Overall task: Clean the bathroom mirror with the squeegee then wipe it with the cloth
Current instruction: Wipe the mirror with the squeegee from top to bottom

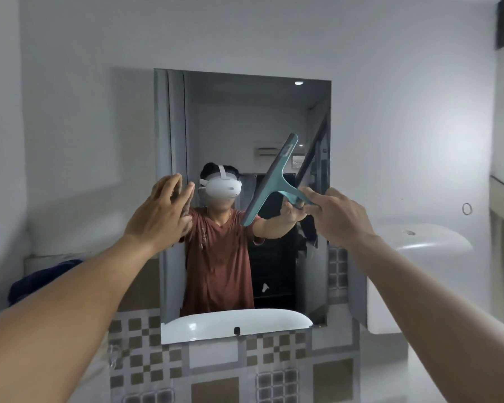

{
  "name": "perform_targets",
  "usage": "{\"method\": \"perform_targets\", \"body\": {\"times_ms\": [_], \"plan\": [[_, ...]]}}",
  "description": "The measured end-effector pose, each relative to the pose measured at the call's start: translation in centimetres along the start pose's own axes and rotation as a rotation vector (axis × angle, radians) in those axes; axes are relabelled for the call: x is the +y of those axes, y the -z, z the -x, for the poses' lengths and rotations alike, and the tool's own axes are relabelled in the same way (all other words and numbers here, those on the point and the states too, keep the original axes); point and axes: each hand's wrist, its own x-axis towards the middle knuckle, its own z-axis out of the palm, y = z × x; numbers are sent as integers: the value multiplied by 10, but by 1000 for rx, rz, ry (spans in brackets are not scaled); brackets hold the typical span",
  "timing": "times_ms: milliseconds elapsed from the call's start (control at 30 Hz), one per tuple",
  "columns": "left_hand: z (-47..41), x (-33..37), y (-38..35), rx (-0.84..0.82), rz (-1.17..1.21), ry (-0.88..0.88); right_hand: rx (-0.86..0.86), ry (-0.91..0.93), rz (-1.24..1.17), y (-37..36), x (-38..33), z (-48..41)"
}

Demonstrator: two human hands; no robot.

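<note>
A frameless rectangular mirror (245, 112) hangs on the white wall straight ahead. My right hand (335, 216) grips the handle of a teal squeegee (271, 178), whose long blade stands steeply tilted in front of the mirror's right half. My left hand (160, 210) is raised at the mirror's left edge, fingers spread, holding nothing. A dark blue cloth (41, 280) lies on a ledge at the far left, partly hidden behind my left forearm. The mirror reflects a person in a red-brown shirt wearing a white headset.
Checkered tiles (146, 359) cover the wall below the mirror. A white toilet cistern (419, 245) stands against the wall at the right. The mirror also reflects a white basin rim (236, 321) along its lower edge.
</note>
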Motion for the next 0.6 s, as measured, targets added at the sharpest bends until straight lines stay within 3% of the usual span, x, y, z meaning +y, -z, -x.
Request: {"method": "perform_targets", "body": {"times_ms": [600], "plan": [[-3,-5,-2,-18,63,3,-5,-357,-305,-36,-28,65]]}}
